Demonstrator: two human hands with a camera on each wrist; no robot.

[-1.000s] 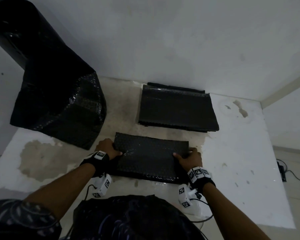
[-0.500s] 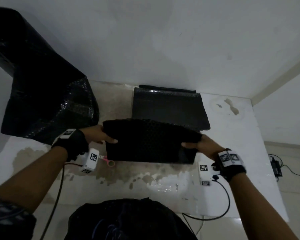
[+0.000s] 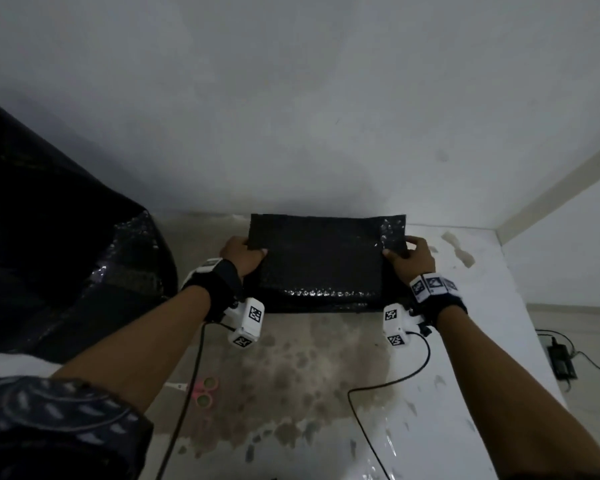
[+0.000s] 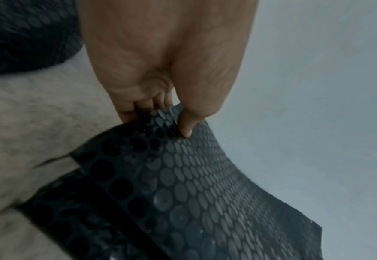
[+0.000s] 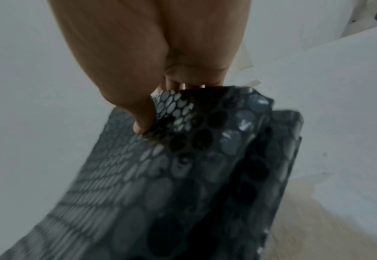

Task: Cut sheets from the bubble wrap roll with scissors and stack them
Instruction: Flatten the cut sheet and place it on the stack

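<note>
Bubble wrap sheet [image 3: 321, 258] pinched in left hand [image 3: 240, 255] and right hand [image 3: 410, 259], stack beneath mostly hidden

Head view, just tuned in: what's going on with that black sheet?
The left hand and right hand pinch opposite ends of a cut bubble wrap sheet, held over the stack of sheets by the wall. The scissors lie on the table, and the roll stands to the left.
</note>
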